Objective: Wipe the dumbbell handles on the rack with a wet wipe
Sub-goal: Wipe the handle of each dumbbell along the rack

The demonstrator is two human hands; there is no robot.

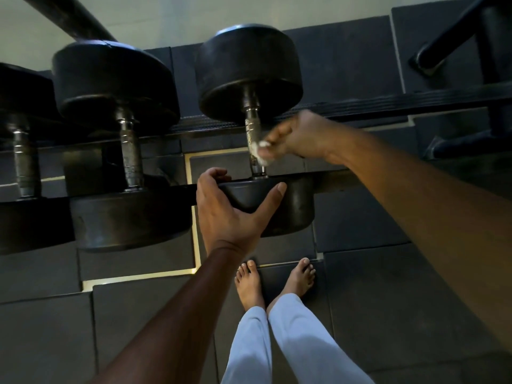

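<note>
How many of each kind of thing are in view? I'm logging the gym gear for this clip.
Dumbbells: 3, right, middle, left cut off by the frame edge
Wet wipes: 1, in the right hand
Racks: 1
Hands: 2, with the left hand on the right dumbbell's near head
Total: 7

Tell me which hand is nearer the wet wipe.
Right. The right hand pinches the wet wipe against the handle; the left hand grips the near weight head below.

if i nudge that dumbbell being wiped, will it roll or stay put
The black round-headed dumbbell probably stays put: its thick heads look heavy. Round heads could roll, but the dark metal rack rail cradles them and the left hand steadies the near head. The white wet wipe looks limp.
</note>
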